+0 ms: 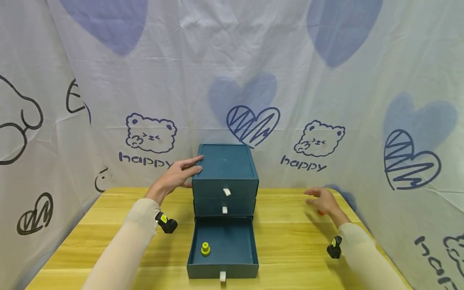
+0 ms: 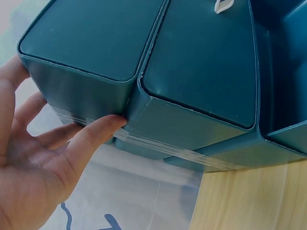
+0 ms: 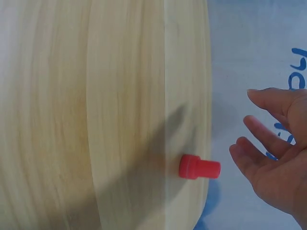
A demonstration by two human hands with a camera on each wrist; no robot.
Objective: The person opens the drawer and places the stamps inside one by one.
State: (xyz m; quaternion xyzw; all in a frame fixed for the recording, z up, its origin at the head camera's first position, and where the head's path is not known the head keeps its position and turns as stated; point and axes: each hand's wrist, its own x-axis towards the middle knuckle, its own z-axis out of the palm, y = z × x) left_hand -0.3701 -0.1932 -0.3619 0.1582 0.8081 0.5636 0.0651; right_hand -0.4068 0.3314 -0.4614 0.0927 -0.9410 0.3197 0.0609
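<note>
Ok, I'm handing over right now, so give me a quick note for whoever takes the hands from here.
Left hand: open, fingers flat against the left side of the teal drawer cabinet, bracing it.
Right hand: open, holding nothing, hovering just over the red peg near the table's far right edge.
Bottom drawer: pulled out, with the yellow peg standing inside. The upper two drawers are closed.
Done, judging by this: drawer opened, yellow peg in.
Left, probably: pick up the red peg, put it in the drawer, close it.
</note>
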